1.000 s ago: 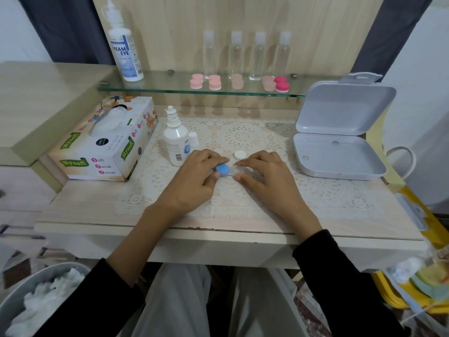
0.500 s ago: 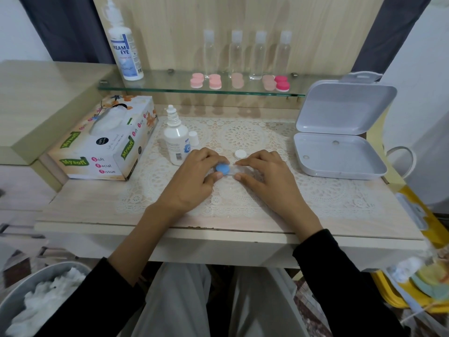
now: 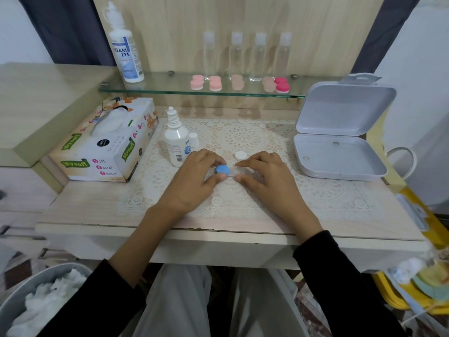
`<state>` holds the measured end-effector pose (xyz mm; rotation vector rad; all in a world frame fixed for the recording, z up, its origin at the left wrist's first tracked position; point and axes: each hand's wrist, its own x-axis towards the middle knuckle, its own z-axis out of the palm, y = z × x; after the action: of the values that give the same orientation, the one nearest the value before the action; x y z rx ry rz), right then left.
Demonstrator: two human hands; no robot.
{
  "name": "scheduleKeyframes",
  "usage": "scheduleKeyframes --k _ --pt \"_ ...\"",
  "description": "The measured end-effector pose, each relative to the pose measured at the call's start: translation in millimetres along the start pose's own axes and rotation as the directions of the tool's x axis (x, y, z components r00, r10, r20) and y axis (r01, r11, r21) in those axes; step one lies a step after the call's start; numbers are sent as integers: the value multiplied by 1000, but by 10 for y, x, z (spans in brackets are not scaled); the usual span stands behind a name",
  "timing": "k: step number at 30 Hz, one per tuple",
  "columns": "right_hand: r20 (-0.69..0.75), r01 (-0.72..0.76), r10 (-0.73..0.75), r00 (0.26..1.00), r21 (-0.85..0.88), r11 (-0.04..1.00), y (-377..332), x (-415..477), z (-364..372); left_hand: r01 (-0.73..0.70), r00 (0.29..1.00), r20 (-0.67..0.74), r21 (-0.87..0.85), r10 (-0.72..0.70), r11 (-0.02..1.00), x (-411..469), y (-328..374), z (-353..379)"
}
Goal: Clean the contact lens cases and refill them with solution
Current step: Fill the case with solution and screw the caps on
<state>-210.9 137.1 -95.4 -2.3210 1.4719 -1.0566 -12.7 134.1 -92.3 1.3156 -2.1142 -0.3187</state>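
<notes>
A clear contact lens case (image 3: pixel 233 171) lies on the lace mat in the middle of the table. My left hand (image 3: pixel 194 181) pinches the blue cap (image 3: pixel 222 170) on the case's left well between thumb and fingers. My right hand (image 3: pixel 264 177) holds the case's right side, and its fingers hide most of that well. A loose white cap (image 3: pixel 240 155) lies just behind the case. A small white solution bottle (image 3: pixel 176 142) stands uncapped to the left of my left hand, its small cap (image 3: pixel 194 139) beside it.
A tissue box (image 3: pixel 107 144) sits at the left, an open grey box (image 3: pixel 340 142) at the right. The glass shelf (image 3: pixel 170 90) carries a large solution bottle (image 3: pixel 125 49), several clear bottles and pink lens cases (image 3: pixel 239 83). A bin of used tissues (image 3: pixel 41 307) stands lower left.
Almost nothing has moved. Both hands stay on the case, and my left fingers have shifted slightly around the blue cap.
</notes>
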Motion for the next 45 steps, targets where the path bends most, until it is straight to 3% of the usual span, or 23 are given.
scheduleKeyframes --k 9,17,34,41,45 --pt "3 -3 3 1000 -1 1000 -9 -6 -7 -7 999 34 26 6 1000 -5 12 -11" --pt "3 -5 5 1000 -7 1000 -6 1 -2 39 998 -46 -3 -39 999 6 12 -9" --pt "9 -24 24 1000 -1 1000 -11 4 -3 12 1000 9 -14 -12 1000 2 30 -6" --pt "3 -168 172 985 226 960 13 116 -54 11 1000 8 -21 -11 1000 3 8 -15" --pt "58 -201 196 979 107 974 50 264 -50 9 1000 10 -20 -9 1000 -6 3 -7"
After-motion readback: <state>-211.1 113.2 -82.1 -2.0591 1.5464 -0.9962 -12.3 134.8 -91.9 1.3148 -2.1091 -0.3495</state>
